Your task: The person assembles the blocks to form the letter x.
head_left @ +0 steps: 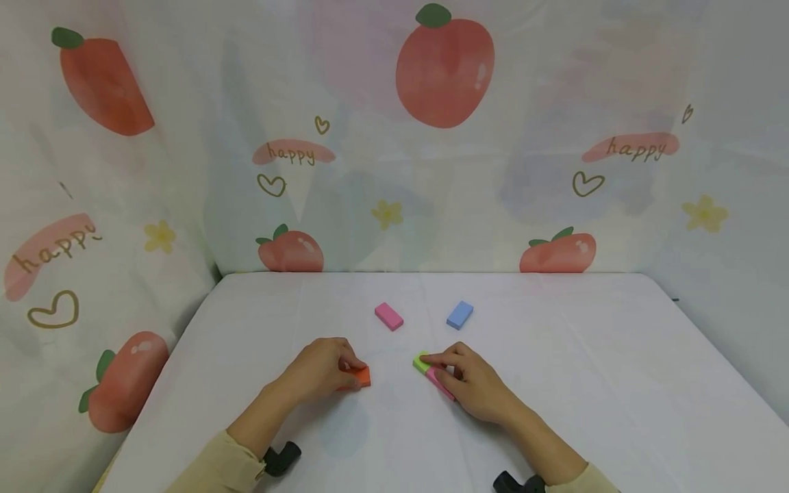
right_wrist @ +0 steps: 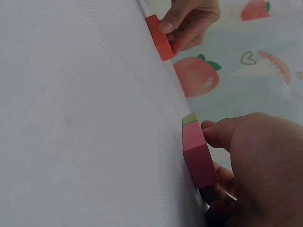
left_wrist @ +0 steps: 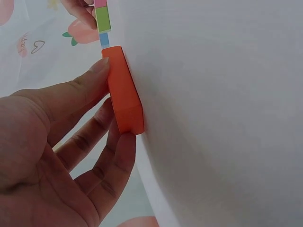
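Note:
My left hand pinches an orange rectangular block between thumb and fingers, low at the tabletop. To its right, my right hand holds a pink block by its sides. A green block lies end to end against that pink one, and the right index fingertip reaches onto it. In the head view the fingers cover part of the orange and pink blocks. A gap of table separates the two hands.
Farther back on the white table lie a second pink block and a blue block, apart from each other. A printed fruit curtain stands behind the table. Black wrist devices are worn near both sleeves.

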Demonstrator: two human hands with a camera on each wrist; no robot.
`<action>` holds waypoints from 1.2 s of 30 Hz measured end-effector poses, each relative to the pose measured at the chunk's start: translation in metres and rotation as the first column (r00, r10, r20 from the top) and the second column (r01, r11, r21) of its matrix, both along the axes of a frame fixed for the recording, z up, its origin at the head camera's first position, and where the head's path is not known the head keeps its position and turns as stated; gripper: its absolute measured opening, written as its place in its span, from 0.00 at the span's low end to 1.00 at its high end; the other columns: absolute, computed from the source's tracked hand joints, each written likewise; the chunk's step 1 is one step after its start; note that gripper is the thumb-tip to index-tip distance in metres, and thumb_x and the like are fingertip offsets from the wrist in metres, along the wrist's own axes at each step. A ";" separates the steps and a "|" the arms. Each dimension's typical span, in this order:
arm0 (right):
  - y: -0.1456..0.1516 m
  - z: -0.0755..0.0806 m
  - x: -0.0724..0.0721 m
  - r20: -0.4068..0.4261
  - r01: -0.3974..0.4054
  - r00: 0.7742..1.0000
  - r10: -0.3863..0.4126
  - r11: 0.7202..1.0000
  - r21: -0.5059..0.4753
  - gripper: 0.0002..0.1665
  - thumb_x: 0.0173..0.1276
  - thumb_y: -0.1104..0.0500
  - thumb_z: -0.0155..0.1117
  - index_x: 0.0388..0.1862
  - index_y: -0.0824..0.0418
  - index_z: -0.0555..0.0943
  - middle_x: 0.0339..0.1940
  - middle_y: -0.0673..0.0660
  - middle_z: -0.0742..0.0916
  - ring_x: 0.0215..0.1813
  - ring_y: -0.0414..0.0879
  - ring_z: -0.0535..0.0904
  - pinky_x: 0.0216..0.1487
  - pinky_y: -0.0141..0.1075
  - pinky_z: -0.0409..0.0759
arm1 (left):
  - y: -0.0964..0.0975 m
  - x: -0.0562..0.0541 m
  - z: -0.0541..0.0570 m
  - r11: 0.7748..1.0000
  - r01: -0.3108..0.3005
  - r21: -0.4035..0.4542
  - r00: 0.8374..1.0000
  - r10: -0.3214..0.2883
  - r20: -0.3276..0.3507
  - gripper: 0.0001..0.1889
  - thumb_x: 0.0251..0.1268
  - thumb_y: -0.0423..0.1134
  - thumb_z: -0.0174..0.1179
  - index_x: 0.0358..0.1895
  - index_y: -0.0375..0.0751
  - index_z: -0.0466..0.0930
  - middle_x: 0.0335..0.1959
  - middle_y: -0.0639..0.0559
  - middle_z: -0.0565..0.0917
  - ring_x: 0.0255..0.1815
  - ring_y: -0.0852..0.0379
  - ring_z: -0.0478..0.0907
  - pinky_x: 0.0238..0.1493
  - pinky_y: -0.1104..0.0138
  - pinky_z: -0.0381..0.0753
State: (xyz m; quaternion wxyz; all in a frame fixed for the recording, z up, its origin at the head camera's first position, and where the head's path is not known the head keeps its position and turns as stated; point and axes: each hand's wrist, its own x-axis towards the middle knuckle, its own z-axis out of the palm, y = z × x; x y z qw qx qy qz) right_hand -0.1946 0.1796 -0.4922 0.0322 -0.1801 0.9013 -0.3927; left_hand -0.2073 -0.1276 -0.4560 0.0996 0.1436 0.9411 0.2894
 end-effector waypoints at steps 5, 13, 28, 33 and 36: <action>0.000 0.001 0.000 0.003 -0.002 1.000 0.002 1.000 -0.005 0.19 0.76 0.59 0.64 0.61 0.41 0.86 0.44 0.46 0.80 0.36 0.39 0.71 0.35 0.31 0.70 | 0.004 0.000 0.001 1.000 -0.003 -0.011 1.000 0.004 0.003 0.14 0.55 0.41 0.79 0.46 0.55 0.94 0.38 0.64 0.82 0.43 0.60 0.76 0.45 0.65 0.76; -0.002 0.002 0.000 0.006 0.004 1.000 -0.004 1.000 0.002 0.20 0.76 0.59 0.64 0.61 0.41 0.86 0.43 0.45 0.79 0.36 0.39 0.71 0.35 0.31 0.70 | 0.008 0.000 0.002 1.000 0.002 -0.003 1.000 -0.002 0.014 0.14 0.56 0.41 0.78 0.47 0.54 0.93 0.39 0.64 0.82 0.43 0.60 0.76 0.43 0.66 0.77; -0.002 0.002 0.000 0.022 0.014 1.000 -0.014 1.000 0.000 0.20 0.76 0.60 0.63 0.60 0.41 0.87 0.43 0.45 0.79 0.36 0.40 0.71 0.35 0.31 0.70 | 0.011 -0.001 -0.001 1.000 0.006 0.000 1.000 -0.006 -0.015 0.14 0.54 0.41 0.80 0.45 0.53 0.94 0.37 0.65 0.82 0.41 0.61 0.76 0.42 0.66 0.76; -0.001 0.001 0.000 0.021 0.018 1.000 -0.018 1.000 0.008 0.20 0.76 0.60 0.63 0.60 0.40 0.86 0.43 0.45 0.79 0.36 0.40 0.71 0.34 0.31 0.69 | 0.015 0.000 0.000 1.000 0.011 0.004 1.000 -0.011 -0.006 0.14 0.54 0.42 0.80 0.45 0.53 0.94 0.36 0.65 0.82 0.41 0.61 0.76 0.42 0.67 0.76; -0.001 0.002 0.000 0.025 0.019 1.000 -0.020 1.000 0.010 0.20 0.76 0.60 0.64 0.60 0.40 0.86 0.43 0.45 0.79 0.36 0.40 0.71 0.34 0.31 0.69 | 0.017 0.000 0.001 1.000 0.009 0.007 1.000 -0.009 0.002 0.13 0.55 0.42 0.79 0.46 0.53 0.94 0.36 0.65 0.82 0.41 0.61 0.76 0.42 0.67 0.76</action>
